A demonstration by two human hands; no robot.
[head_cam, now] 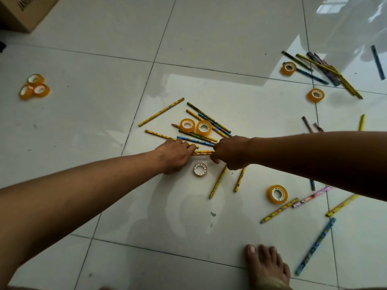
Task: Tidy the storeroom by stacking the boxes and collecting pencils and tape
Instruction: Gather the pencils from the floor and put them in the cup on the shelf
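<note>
1. Pencils (202,152) lie on the floor tiles (104,122), centre frame; tape rolls (187,125) at 12 o'clock.
2. Left hand (178,154) and right hand (231,152) fingers curl around pencil ends.
3. Pencils appear light, stiff and prone to rolling; grip bundles mid-length.

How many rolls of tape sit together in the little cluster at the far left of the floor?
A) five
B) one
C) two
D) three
D: the cluster of tape rolls at the far left shows three orange rolls touching one another on the tiled floor, well apart from the pencils.
</note>
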